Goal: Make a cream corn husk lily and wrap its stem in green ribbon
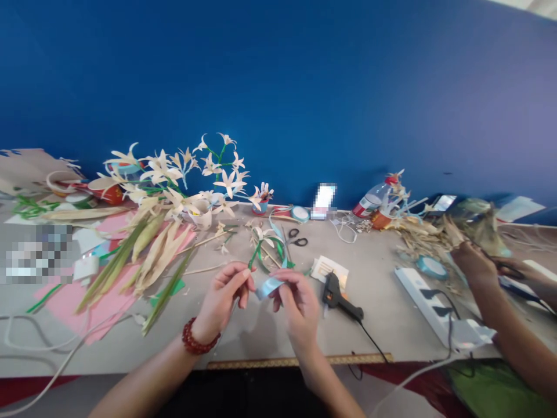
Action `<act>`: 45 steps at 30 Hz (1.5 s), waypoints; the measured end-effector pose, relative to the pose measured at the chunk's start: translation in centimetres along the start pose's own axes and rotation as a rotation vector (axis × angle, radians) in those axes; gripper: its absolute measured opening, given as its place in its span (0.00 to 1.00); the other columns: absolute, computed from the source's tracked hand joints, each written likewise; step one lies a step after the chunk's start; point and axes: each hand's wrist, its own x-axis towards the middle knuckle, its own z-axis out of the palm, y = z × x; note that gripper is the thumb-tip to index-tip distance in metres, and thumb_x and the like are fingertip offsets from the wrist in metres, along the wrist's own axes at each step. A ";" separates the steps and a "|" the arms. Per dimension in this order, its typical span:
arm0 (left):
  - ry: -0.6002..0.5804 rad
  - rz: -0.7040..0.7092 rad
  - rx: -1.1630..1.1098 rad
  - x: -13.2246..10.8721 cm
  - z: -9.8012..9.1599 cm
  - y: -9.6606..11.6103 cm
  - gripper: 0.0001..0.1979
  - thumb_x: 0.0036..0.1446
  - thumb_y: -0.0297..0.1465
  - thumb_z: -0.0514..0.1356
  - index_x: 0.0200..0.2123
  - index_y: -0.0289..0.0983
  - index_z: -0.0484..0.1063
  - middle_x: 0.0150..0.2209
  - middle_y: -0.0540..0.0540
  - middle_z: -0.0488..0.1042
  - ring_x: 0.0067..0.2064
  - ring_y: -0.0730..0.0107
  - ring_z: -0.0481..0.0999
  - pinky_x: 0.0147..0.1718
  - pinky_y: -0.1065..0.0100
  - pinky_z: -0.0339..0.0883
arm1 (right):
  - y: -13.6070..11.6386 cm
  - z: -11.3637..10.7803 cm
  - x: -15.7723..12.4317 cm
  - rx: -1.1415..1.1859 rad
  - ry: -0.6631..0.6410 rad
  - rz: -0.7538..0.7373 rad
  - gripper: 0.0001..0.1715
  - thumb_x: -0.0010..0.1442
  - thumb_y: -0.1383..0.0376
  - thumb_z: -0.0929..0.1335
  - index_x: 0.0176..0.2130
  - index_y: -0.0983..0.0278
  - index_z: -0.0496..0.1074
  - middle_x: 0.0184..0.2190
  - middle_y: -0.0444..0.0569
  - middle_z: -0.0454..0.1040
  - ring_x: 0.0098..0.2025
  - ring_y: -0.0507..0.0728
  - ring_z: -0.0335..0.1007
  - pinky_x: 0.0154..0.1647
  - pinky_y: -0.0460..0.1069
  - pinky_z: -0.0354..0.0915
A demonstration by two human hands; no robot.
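My left hand (228,296), with a red beaded bracelet on its wrist, pinches the green-wrapped stem of a handmade flower (263,234). Its pale petals point away from me, above the table. My right hand (298,307) grips a length of light blue ribbon (270,285), close to the left fingertips; the fingers partly cover it. Another strand of light blue ribbon (285,247) runs up behind the right hand toward the scissors (297,238). To the right of my right hand lies a black glue gun (340,299), beside a small white-and-tan card (329,271).
Several finished pale flowers (161,168) stand in cups at the back left. Corn husks (159,258) lie over pink paper (111,302). A white power strip (429,307) and ribbon roll (431,267) sit right, near a co-worker's hands (472,261). A wooden ruler (256,363) lines the front edge.
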 end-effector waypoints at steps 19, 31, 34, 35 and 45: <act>0.023 0.023 -0.021 -0.2 -0.1 0.3 0.09 0.57 0.37 0.63 0.32 0.36 0.71 0.22 0.55 0.72 0.15 0.83 0.64 0.15 0.77 0.56 | 0.5 1.5 -1.3 -0.247 -0.163 -0.197 0.06 0.59 0.68 0.69 0.38 0.59 0.74 0.35 0.50 0.74 0.39 0.59 0.72 0.40 0.53 0.69; 0.065 0.030 0.038 -0.4 -0.1 0.2 0.09 0.56 0.37 0.64 0.33 0.36 0.72 0.24 0.53 0.73 0.16 0.81 0.66 0.16 0.76 0.60 | -0.7 1.2 -0.1 -0.325 -0.333 -0.164 0.07 0.60 0.71 0.65 0.39 0.61 0.70 0.30 0.45 0.72 0.31 0.54 0.68 0.34 0.48 0.64; 0.061 0.038 0.070 -0.5 -0.1 -0.1 0.08 0.57 0.36 0.63 0.34 0.37 0.72 0.24 0.54 0.73 0.17 0.81 0.67 0.16 0.76 0.61 | -0.5 1.5 0.1 -0.265 -0.262 -0.090 0.03 0.62 0.67 0.67 0.37 0.61 0.72 0.27 0.43 0.73 0.27 0.52 0.67 0.31 0.46 0.63; 0.062 0.053 0.087 -0.5 -0.1 -0.2 0.08 0.57 0.36 0.63 0.34 0.36 0.72 0.23 0.54 0.72 0.16 0.80 0.67 0.16 0.76 0.61 | -0.5 1.7 0.2 -0.218 -0.220 -0.049 0.02 0.62 0.66 0.68 0.36 0.61 0.72 0.26 0.43 0.73 0.26 0.51 0.66 0.30 0.46 0.62; 0.013 0.204 0.205 -0.5 0.0 -0.3 0.08 0.62 0.35 0.58 0.36 0.36 0.72 0.18 0.56 0.70 0.16 0.79 0.69 0.17 0.76 0.64 | -1.7 1.6 1.4 0.131 -0.162 0.278 0.13 0.58 0.63 0.72 0.44 0.60 0.71 0.33 0.48 0.81 0.32 0.55 0.76 0.34 0.49 0.70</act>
